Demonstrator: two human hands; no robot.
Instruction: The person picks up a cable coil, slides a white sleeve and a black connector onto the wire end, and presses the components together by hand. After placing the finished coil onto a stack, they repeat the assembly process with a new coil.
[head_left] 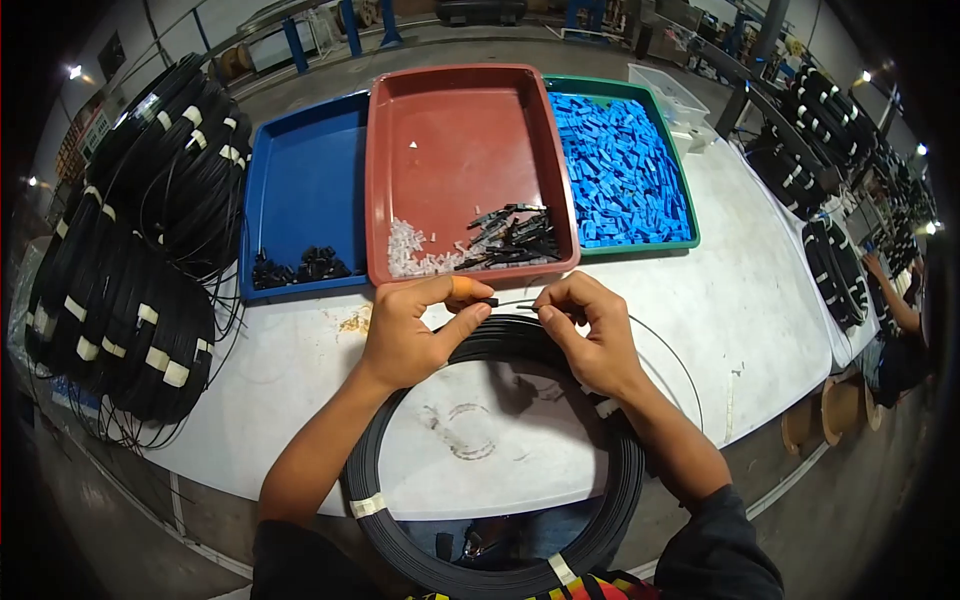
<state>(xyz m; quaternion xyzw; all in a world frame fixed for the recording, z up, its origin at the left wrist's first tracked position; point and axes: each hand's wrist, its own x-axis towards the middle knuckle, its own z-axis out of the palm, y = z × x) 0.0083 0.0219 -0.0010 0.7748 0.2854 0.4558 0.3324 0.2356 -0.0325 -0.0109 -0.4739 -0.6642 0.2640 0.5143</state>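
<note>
Just in front of the red tray (470, 150), both hands met over the white table (740, 310). The left hand (415, 335) pinched a small black connector (487, 301) between thumb and forefinger, closed tight on it. The right hand (590, 335) held the thin cable end (528, 306) in a narrow fingertip pinch, its tip just beside the connector's mouth; whether it had entered could not be told. That end belonged to the black cable coil (500, 450), which lay on the table edge under the wrists and hung partly over it, bound with white tape.

Several risks seemed likely. The coil could slide off the edge if a forearm nudged it, dragging the end out of the fingers. The fine end might bend or miss the opening if pushed at an angle, since the fingers covered much of the join. A loosened pinch could drop the small connector out of easy sight.

The red tray held black parts (515, 238) and clear bits (415, 252); the blue tray (300, 180) held a few black pieces (300, 268); the green tray (690, 230) was full of blue parts (620, 170). More taped coils (130, 260) were stacked on the left.

No brand, label or writing could be read anywhere.
</note>
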